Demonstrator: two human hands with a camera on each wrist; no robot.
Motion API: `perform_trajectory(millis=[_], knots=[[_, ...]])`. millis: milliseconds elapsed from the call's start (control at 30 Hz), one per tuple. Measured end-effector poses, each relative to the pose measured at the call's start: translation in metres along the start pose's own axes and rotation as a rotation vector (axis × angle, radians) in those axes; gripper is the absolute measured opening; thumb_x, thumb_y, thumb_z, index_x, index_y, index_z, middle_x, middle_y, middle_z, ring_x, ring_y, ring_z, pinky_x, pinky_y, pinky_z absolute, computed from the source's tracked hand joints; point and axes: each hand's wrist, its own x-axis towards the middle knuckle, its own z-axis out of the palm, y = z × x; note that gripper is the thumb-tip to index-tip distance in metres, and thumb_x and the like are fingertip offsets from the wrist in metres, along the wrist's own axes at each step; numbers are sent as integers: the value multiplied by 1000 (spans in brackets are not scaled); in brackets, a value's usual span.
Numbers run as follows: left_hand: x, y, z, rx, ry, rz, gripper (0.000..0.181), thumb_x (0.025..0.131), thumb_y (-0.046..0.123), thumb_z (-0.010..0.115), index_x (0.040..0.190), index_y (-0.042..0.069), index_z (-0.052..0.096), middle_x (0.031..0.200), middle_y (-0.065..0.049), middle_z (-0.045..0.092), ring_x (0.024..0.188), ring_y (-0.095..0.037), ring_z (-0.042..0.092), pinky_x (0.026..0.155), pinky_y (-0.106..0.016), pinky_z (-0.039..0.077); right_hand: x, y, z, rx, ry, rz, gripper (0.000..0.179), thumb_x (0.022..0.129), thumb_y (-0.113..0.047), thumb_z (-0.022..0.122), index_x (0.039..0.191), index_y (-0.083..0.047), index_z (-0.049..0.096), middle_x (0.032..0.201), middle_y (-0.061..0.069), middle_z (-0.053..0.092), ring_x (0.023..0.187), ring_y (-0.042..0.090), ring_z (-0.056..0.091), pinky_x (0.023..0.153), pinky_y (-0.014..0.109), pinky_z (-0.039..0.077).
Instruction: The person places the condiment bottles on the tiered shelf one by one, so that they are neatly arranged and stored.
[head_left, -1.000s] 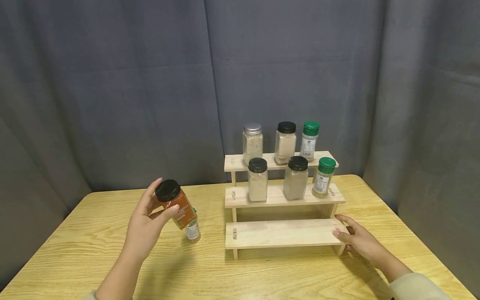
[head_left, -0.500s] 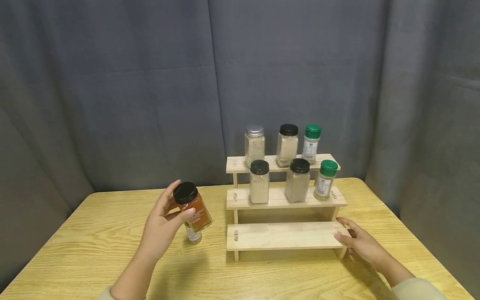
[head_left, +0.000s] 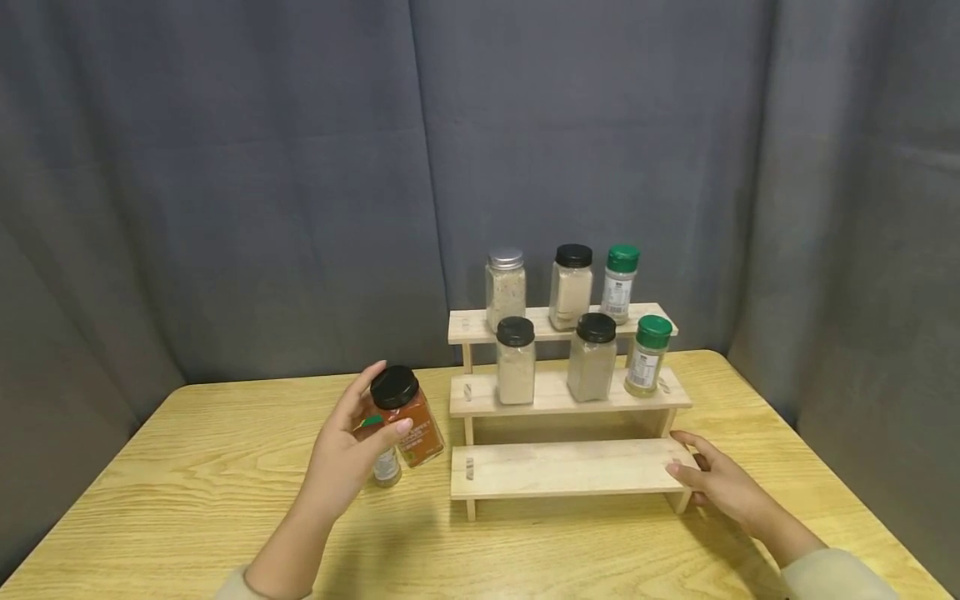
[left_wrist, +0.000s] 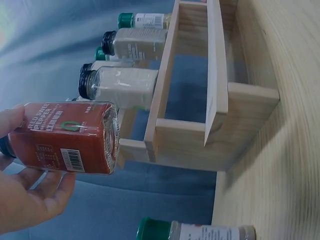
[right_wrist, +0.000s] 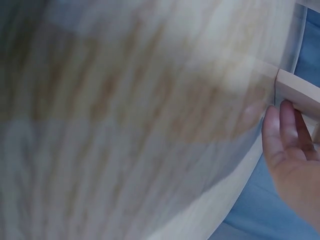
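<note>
My left hand (head_left: pixel 341 458) grips a jar of red sweet pepper powder (head_left: pixel 422 432) with a black lid, thumb on the near side. The jar is tilted and held above the table, just left of the three-tier wooden spice rack (head_left: pixel 562 468). Its label and clear base face the rack in the left wrist view. My right hand (head_left: pixel 723 485) holds the right end of the rack's lowest shelf, thumb on top and fingers underneath. Behind the red jar, a small green-capped spice bottle (head_left: pixel 387 469) stands on the table, partly hidden.
On the middle shelf stand two black-lidded jars (head_left: pixel 516 367) and a green-capped bottle (head_left: pixel 645 358). The top shelf bears a silver-lidded jar (head_left: pixel 506 292), a black-lidded jar (head_left: pixel 572 292) and another green-capped bottle (head_left: pixel 618 287). Grey curtains (head_left: pixel 300 208) surround the wooden table (head_left: pixel 187 492).
My left hand has carried the red pepper jar rightward toward the rack, passing in front of the small bottle. My right hand stays on the lowest shelf's end.
</note>
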Motion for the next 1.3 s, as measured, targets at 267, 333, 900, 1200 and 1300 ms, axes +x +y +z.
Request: perform_trajectory(millis=[267,333,900,1200,1300], knots=[[1,-5,13,-57,-20,-26,63,76,16,67,128,32,37,108,-7,52,95,-18,51,73,-26,44,2,-3,2,3,-1,-2,66,86,-21,54,133,4,15,111,31,43,84,24,55,65,34,46],[2,-6,18,-83,-26,-21,63,75,13,67,128,30,37,107,-9,52,93,-20,53,71,-25,45,2,-3,2,2,1,-1,66,86,-20,54,133,4,15,109,29,45,83,24,55,65,33,46],[10,-12,47,-90,-90,21,64,75,11,67,130,21,37,101,-9,54,95,-21,51,80,-33,44,0,-1,0,10,4,5,66,86,-20,54,133,4,14,113,33,41,86,26,55,67,35,46],[11,-18,55,-101,-147,-4,63,77,11,65,131,22,36,105,-11,53,95,-25,53,78,-36,45,0,-1,0,13,-1,9,66,86,-21,53,133,4,14,118,37,34,88,28,54,69,37,47],[12,-20,58,-110,-157,-8,63,76,10,65,131,22,36,106,-11,53,96,-25,52,77,-34,46,0,0,0,4,-2,10,66,86,-22,53,133,4,14,118,38,34,88,28,54,69,37,47]])
